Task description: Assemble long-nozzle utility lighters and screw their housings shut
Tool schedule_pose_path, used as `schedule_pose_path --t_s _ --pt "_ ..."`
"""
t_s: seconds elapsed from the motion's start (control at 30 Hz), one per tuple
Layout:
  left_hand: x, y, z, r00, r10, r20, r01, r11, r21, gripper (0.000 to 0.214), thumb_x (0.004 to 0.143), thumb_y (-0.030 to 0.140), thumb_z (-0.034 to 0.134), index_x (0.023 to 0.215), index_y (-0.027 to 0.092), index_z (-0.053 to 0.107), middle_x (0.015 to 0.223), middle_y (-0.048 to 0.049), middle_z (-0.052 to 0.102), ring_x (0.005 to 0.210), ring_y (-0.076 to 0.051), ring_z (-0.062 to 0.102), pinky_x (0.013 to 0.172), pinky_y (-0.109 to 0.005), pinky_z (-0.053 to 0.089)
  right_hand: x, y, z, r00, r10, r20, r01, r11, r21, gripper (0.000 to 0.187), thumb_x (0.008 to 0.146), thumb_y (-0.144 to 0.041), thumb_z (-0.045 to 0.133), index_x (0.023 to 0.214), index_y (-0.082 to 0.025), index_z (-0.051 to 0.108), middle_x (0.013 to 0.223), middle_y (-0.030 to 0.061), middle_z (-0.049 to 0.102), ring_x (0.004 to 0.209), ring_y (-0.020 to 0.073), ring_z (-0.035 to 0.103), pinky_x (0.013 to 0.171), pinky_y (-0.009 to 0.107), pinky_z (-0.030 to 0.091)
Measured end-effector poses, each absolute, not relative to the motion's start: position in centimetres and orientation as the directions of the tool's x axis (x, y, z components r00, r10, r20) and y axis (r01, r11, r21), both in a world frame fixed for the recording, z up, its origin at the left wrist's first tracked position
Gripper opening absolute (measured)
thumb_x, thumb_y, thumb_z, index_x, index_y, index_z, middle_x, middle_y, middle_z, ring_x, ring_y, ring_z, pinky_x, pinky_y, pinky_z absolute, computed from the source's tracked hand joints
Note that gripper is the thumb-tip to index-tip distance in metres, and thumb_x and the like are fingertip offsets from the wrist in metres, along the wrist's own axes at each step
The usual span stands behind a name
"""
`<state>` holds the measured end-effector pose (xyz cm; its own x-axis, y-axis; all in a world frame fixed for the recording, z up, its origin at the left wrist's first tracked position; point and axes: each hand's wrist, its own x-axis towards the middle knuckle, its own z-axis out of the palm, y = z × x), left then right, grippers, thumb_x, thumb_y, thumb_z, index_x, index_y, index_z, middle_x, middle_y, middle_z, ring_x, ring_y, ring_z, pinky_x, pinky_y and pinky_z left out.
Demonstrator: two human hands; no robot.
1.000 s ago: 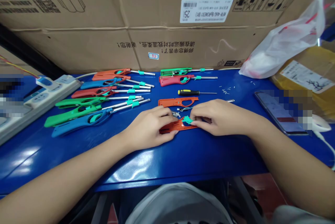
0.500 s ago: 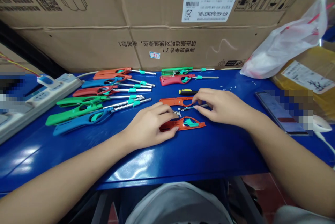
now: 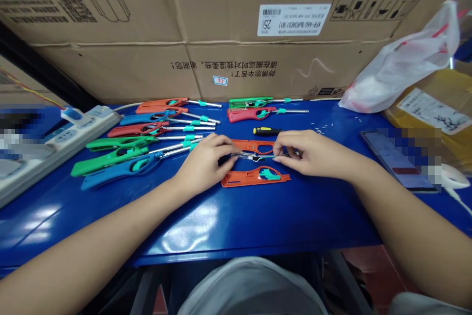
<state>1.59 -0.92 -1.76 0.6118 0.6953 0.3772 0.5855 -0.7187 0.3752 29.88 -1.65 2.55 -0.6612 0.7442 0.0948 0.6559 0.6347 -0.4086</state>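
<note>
My left hand [image 3: 206, 163] is closed, pinching the clear fuel tank [image 3: 244, 156] of a lighter at its left end. From the tank's right end a thin wire and tube [image 3: 264, 157] run to my right hand [image 3: 313, 154], whose fingers are closed on the far end; the metal rod there is mostly hidden. Just behind lies one orange lighter shell half [image 3: 249, 146], partly covered by the tank and fingers. In front of my hands rests the other orange shell half [image 3: 243, 177], with a teal trigger [image 3: 270, 174] in it. A black and yellow screwdriver [image 3: 263, 131] lies behind.
Several long-necked lighters [image 3: 114, 158] in orange, blue, red and green lie at the left, beside a power strip [image 3: 73, 135]. Green and red lighters [image 3: 250, 115] lie at the back. Rightward are white bits [image 3: 320, 130], a phone [image 3: 398, 157], a plastic bag [image 3: 398, 64] and a carton [image 3: 442, 103].
My left hand has moved off the front orange shell half, back and left, and now holds the fuel tank between the two halves. My right hand stays near the same place.
</note>
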Motion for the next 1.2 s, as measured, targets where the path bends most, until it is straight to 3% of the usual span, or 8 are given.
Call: schedule_pose_path --t_s 0.23,0.43,0.53,0.77,1.0,1.2 --pt "2.6 -2.7 -0.9 0.616 0.661 0.428 0.403 -0.731 0.550 0.027 0.102 0.026 0.054 0.119 0.020 0.074 0.106 -0.0070 0.077 0.095 -0.020 0.067 0.087 -0.035 0.054 29.5 -2.1 2.7 -0.708 0.684 0.179 0.562 0.698 -0.444 0.008 0.093 -0.024 0.061 0.089 -0.018 0.064 0.085 0.0030 0.067 0.067 0.0123 0.054 0.062 0.024 0.037" --pt "3.3 -3.2 -1.2 0.483 0.839 0.252 0.306 -0.431 0.849 0.030 0.100 0.036 0.058 0.112 0.018 0.079 0.105 -0.0071 0.080 0.092 -0.020 0.074 0.085 -0.032 0.059 29.3 -2.2 2.6 -0.729 0.655 0.199 0.520 0.719 -0.462 0.006 0.093 -0.021 0.062 0.088 -0.018 0.063 0.083 0.0017 0.065 0.067 0.0112 0.052 0.062 0.023 0.037" --pt "3.6 -3.3 -1.4 0.448 0.881 0.151 0.254 -0.288 0.923 0.030 0.095 0.039 0.065 0.109 0.017 0.080 0.106 -0.0066 0.081 0.091 -0.022 0.076 0.084 -0.032 0.061 29.2 -2.3 2.6 -0.738 0.651 0.176 0.518 0.715 -0.470 0.008 0.094 -0.022 0.062 0.088 -0.017 0.064 0.083 0.0022 0.065 0.067 0.0117 0.053 0.062 0.024 0.037" --pt "3.7 -3.6 -1.6 0.440 0.887 0.139 0.244 -0.267 0.932 0.026 0.091 0.035 0.071 0.106 0.017 0.081 0.106 -0.0069 0.081 0.096 -0.024 0.078 0.091 -0.036 0.064 30.4 -2.2 3.5 -0.733 0.674 -0.094 0.636 0.628 -0.449 0.016 0.089 -0.023 0.063 0.102 -0.020 0.071 0.101 0.0060 0.071 0.083 0.0174 0.064 0.071 0.027 0.043" --pt "3.6 -3.7 -1.8 0.465 0.870 0.166 0.247 -0.308 0.919 0.026 0.091 0.032 0.071 0.110 0.018 0.080 0.112 -0.0067 0.080 0.100 -0.024 0.078 0.092 -0.035 0.064 31.8 -1.8 4.2 -0.652 0.730 -0.205 0.727 0.523 -0.445 0.012 0.087 -0.020 0.060 0.093 -0.021 0.070 0.084 0.0008 0.072 0.068 0.0145 0.062 0.063 0.025 0.042" --pt "3.5 -3.7 -1.6 0.534 0.808 0.248 0.334 -0.471 0.817 0.023 0.092 0.026 0.069 0.112 0.020 0.080 0.110 -0.0040 0.080 0.101 -0.022 0.078 0.092 -0.033 0.063 31.8 -1.9 4.2 -0.641 0.702 -0.309 0.745 0.473 -0.471 0.012 0.086 -0.017 0.058 0.088 -0.021 0.069 0.080 -0.0002 0.072 0.068 0.0146 0.063 0.062 0.025 0.043"
